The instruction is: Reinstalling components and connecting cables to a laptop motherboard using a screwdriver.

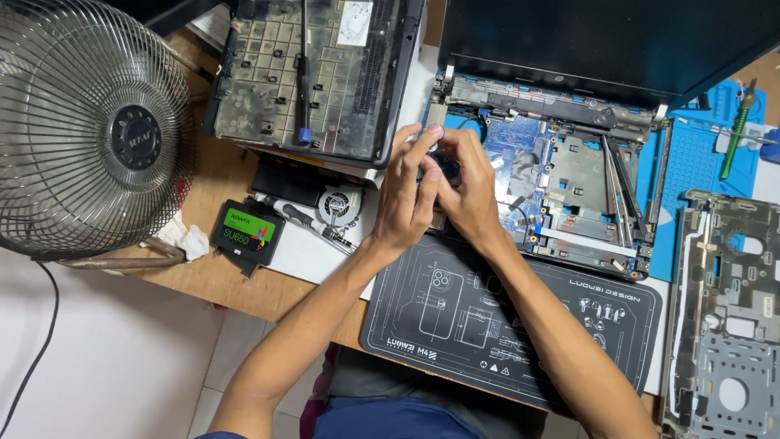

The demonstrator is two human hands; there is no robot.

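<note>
Both hands meet over the left part of an opened laptop chassis [569, 187], the left hand [404, 199] and the right hand [467, 191] cupped together with fingers curled around a small dark part [443, 169] held between them (too hidden by the fingers to name, and raised just above the board so both thumbs can work on it). That chassis lies with its blue motherboard [520, 146] bared and its dark screen lid [601, 41] folded back, which leaves the inside reachable from above. Under the wrists lies a dark printed work mat [520, 317], near the counter edge [236, 284]. Just left of the hands sit a small cooling fan [337, 203] and a screwdriver [305, 218], close enough for a quick reach, with a black solid-state drive [248, 232] beside them. Further back lies a removed bottom cover [317, 73], inner side up, a second screwdriver resting on it. A palmrest frame [723, 317] lies at the far right, and a metal desk fan [89, 122] stands at the far left.
</note>
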